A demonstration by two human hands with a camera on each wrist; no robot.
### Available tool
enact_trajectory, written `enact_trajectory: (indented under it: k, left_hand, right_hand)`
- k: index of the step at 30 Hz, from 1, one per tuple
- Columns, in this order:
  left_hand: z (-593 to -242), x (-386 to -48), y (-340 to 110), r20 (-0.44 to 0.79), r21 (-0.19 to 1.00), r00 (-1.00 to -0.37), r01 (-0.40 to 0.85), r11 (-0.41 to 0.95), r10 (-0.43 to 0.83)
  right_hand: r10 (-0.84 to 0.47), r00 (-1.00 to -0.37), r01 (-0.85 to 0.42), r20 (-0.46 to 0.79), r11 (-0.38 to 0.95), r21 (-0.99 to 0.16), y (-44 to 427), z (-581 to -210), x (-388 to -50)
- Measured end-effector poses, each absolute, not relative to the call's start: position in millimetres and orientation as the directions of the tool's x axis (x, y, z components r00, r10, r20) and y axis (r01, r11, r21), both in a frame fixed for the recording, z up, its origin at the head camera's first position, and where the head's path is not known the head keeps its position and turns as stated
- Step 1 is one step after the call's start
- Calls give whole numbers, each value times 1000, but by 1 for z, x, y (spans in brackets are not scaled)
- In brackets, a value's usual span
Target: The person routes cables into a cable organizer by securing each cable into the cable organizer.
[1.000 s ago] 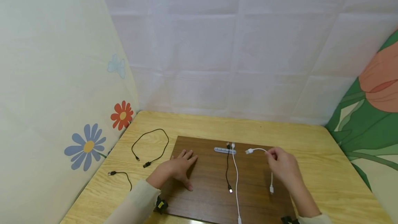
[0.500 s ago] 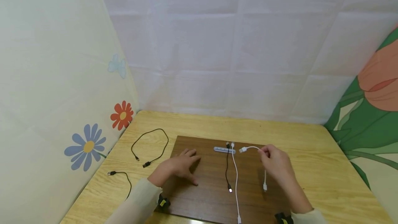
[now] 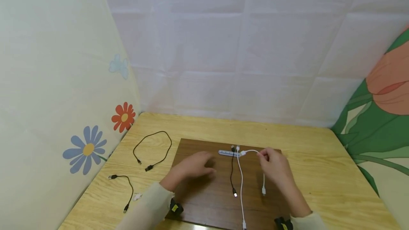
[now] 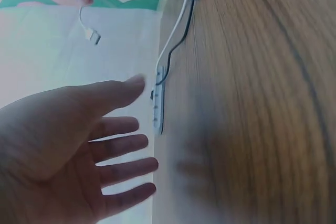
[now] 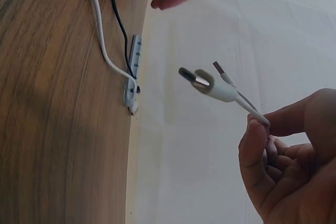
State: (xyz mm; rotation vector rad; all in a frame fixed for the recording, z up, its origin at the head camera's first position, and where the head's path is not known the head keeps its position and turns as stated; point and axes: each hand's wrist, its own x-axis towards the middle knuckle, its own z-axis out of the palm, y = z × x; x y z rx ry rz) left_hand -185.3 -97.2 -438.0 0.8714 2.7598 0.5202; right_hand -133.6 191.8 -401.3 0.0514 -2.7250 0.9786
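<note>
My right hand (image 3: 276,168) pinches a short white USB cable (image 3: 252,150) between thumb and fingers above the brown board. One plug points left near the pale cable clip strip (image 3: 225,153); the other end hangs down. In the right wrist view both plugs of the white cable (image 5: 223,92) show, apart from the strip (image 5: 135,59). A black cable (image 3: 232,175) and a longer white cable (image 3: 241,187) run from the strip's right part toward the front. My left hand (image 3: 195,166) hovers over the board's left side, fingers extended in the left wrist view, holding nothing.
The brown board (image 3: 204,198) lies on a light wood table (image 3: 326,166). To its left are a looped black cable (image 3: 153,134) and a shorter black cable (image 3: 130,184), with a small whitish piece (image 3: 137,196) by my sleeve. Fabric hangs behind and at the sides.
My right hand has carried the short white cable left, bringing its plug up to the strip in the head view. My left hand has risen off the board and shifted right.
</note>
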Motion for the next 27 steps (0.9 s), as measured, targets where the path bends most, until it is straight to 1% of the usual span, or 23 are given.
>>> enact_trajectory:
  k: [5, 9, 14, 18, 20, 23, 27]
  left_hand:
    - [-445, -190, -87, -8, 533, -823, 477, 699, 568]
    - [-454, -194, -77, 38, 659, -842, 426, 620, 539]
    - [-466, -197, -64, 68, 757, -851, 384, 528, 521]
    - [-468, -195, -54, 64, 829, -882, 308, 468, 467]
    - [-467, -193, -49, 49, 880, -901, 243, 407, 432]
    - [-465, -191, -41, 24, 953, -915, 143, 268, 403]
    - [-462, -190, -31, 5, 995, -917, 43, 85, 399]
  right_hand:
    - [66, -962, -118, 264, 774, -622, 183, -403, -135]
    - [76, -969, -94, 235, 767, -635, 176, -402, -136]
    - [83, -978, -67, 191, 743, -666, 170, -403, -138]
    - [90, -977, -68, 196, 733, -677, 166, -404, -139]
    - [93, -975, -71, 200, 726, -684, 164, -405, -139]
    - [100, -972, -77, 214, 723, -686, 162, -407, -140]
    - [95, -964, -101, 247, 732, -674, 159, -410, -141]
